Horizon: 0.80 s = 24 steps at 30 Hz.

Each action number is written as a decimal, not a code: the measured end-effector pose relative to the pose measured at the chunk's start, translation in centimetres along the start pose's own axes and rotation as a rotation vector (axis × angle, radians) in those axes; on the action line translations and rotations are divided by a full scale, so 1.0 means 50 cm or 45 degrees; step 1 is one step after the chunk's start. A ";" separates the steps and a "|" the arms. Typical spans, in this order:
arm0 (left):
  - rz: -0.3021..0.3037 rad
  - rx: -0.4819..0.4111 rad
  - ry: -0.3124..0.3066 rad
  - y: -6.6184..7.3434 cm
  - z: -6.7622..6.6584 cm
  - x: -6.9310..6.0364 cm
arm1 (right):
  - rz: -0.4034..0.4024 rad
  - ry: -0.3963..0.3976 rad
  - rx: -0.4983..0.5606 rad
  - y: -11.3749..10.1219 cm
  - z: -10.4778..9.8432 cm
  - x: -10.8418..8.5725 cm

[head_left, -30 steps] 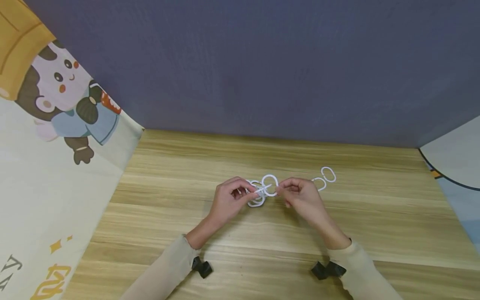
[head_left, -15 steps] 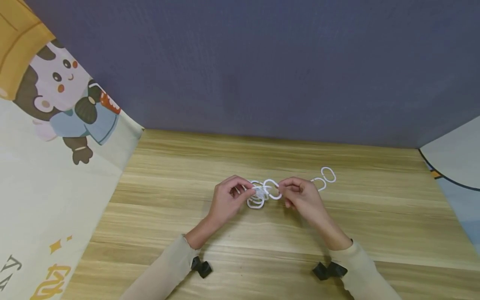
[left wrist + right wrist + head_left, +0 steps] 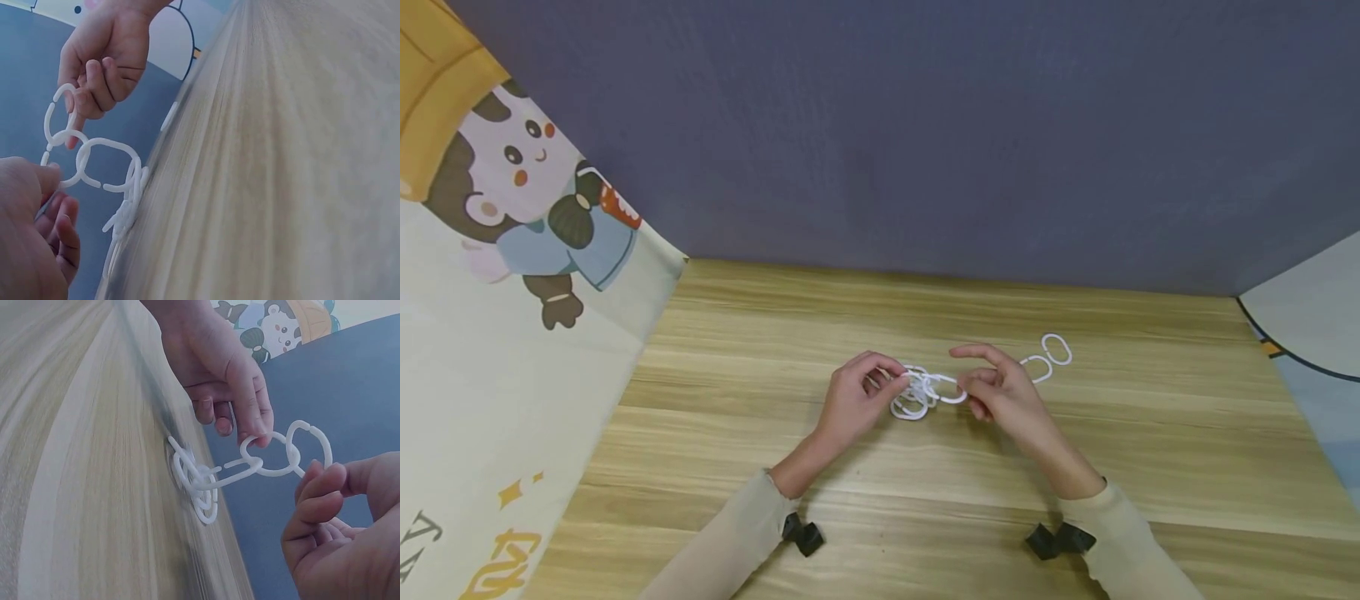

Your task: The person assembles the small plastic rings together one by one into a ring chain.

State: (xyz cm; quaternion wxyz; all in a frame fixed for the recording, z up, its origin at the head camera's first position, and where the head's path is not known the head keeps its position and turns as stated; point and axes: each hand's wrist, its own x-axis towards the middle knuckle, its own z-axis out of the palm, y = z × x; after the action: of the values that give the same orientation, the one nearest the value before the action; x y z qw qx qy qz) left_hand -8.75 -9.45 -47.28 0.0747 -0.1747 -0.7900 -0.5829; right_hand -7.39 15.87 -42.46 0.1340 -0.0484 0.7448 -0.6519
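White plastic C-shaped links join into a chain between my two hands. My left hand (image 3: 865, 393) pinches one link (image 3: 270, 470) between thumb and fingertips. Threaded through it is the end link (image 3: 323, 441), which my right hand (image 3: 1006, 398) pinches against the thumb, its index finger stretched out in the head view. Small gaps show in the links. From the left hand's link, another link (image 3: 112, 142) leads down to a heap of linked rings (image 3: 206, 519) on the tabletop. How the rings in the heap interlock is hard to make out.
Two more white links lie right of my right hand on the wood-grain table (image 3: 880, 500): an outer link (image 3: 1069, 350) and an inner link (image 3: 1049, 368) partly behind that hand. A dark blue panel (image 3: 880, 150) stands behind the table; a cartoon-printed wall (image 3: 610, 350) borders its left side.
The end link has tipped from standing upright to lying flatter, drawn slightly right and down by my right hand. The right index finger has lifted off and straightened. My left hand stays almost still.
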 end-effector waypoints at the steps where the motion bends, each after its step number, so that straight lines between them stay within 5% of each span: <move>1: -0.006 0.005 -0.006 0.000 0.001 0.000 | -0.004 -0.004 0.005 0.001 0.000 0.000; 6: 0.044 0.056 -0.009 0.005 0.003 -0.005 | 0.001 -0.004 0.024 0.003 0.001 0.001; 14: 0.292 0.028 -0.056 0.014 0.013 -0.005 | -0.010 -0.033 0.033 0.002 0.003 -0.002; 24: 0.385 -0.027 -0.019 0.013 0.015 -0.007 | -0.026 -0.086 0.050 0.002 0.008 -0.005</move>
State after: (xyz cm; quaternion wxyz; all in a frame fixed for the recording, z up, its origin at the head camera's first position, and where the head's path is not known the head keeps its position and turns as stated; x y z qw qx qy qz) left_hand -8.16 -8.64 -47.06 0.1540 -0.2966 -0.7491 -0.5719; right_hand -7.01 15.55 -42.59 0.1532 -0.0755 0.7265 -0.6656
